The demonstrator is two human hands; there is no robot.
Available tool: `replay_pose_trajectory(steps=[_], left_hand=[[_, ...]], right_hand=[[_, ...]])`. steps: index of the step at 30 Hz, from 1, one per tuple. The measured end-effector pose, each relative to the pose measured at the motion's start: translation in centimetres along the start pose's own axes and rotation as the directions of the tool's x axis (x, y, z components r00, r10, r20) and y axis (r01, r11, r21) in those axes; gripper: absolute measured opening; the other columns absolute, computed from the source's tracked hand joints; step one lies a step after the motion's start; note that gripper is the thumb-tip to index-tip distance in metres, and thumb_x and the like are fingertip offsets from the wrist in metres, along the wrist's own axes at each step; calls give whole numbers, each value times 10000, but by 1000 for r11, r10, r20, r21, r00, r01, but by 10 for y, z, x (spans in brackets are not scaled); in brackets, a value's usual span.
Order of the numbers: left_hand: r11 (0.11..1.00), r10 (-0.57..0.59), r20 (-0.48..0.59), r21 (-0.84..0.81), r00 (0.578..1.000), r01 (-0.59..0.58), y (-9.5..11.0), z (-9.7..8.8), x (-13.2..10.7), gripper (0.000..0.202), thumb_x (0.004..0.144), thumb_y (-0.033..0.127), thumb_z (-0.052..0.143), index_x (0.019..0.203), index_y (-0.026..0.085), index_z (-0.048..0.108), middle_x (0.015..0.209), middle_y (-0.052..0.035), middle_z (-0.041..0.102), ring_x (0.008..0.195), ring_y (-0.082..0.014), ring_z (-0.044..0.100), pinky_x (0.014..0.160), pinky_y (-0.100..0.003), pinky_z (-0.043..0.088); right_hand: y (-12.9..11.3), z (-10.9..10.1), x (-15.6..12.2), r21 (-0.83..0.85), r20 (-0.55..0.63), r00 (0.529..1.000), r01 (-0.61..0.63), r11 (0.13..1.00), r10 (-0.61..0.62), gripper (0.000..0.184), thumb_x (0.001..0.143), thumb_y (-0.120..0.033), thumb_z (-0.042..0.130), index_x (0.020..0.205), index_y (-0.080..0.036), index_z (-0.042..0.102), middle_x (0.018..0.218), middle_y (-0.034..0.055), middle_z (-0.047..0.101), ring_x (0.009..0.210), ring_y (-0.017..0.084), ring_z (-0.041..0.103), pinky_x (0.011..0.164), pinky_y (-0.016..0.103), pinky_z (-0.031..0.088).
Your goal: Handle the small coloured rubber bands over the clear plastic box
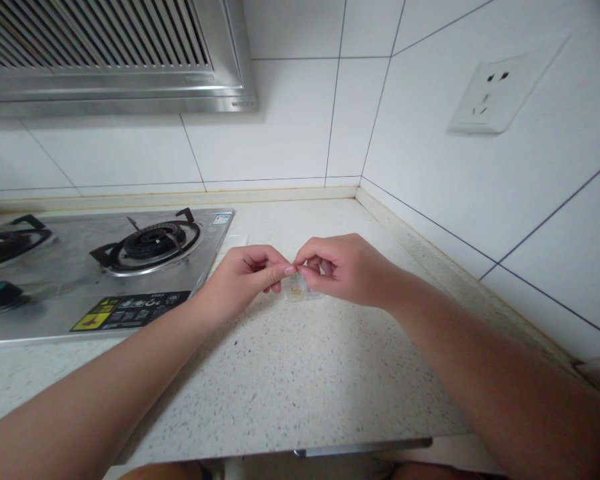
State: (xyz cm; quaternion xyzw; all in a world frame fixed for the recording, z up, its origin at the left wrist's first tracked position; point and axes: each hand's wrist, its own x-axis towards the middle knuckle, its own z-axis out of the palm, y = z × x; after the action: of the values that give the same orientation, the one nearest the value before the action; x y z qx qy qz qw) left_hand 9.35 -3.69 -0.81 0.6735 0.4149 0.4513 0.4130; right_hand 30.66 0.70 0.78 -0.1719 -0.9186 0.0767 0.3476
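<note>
In the head view, 2 bare hands meet tip to tip above the speckled countertop (300, 373). The left hand (250, 270) has thumb and forefinger clamped on the upper edge of a small clear packet (298, 291); the right hand (347, 270) pinches the same edge just beside it. The packet, with 1 yellowish patch, hangs between and below the fingertips; whether it touches the countertop I cannot tell. To the left lies a gas hob (145, 293), its burner (155, 241) on the far side. On the right wall sits a socket (490, 90).
</note>
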Motion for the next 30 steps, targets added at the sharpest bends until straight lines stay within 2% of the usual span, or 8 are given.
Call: replay_pose_trajectory(steps=[12, 19, 30], left_hand=[[998, 26, 40, 53, 999, -29, 0, 1, 0, 298, 935, 378, 610, 765, 144, 678, 579, 32, 586, 539, -64, 482, 520, -189, 388], [996, 12, 43, 91, 999, -16, 1, 0, -1, 384, 962, 413, 560, 703, 141, 641, 577, 25, 573, 538, -65, 474, 519, -195, 374], [995, -14, 52, 100, 999, 9, 0, 1, 0, 423, 979, 426, 519, 680, 144, 619, 592, 18, 569, 550, -73, 476, 546, -208, 382]], right_hand=[[-1, -1, 0, 6, -8, 999, -34, 999, 34, 45, 866, -200, 616, 893, -177, 644, 630, -72, 618, 520, 39, 488, 555, 187, 350], [0, 0, -1, 49, -8, 999, -48, 998, 48, 161, 884, -256, 621, 1027, -183, 606, 663, -85, 631, 513, 34, 523, 580, 184, 382], [1, 2, -2, 47, 15, 999, -47, 998, 47, 200, 869, -260, 634, 1056, -191, 613, 701, -78, 641, 521, 35, 533, 580, 182, 389]])
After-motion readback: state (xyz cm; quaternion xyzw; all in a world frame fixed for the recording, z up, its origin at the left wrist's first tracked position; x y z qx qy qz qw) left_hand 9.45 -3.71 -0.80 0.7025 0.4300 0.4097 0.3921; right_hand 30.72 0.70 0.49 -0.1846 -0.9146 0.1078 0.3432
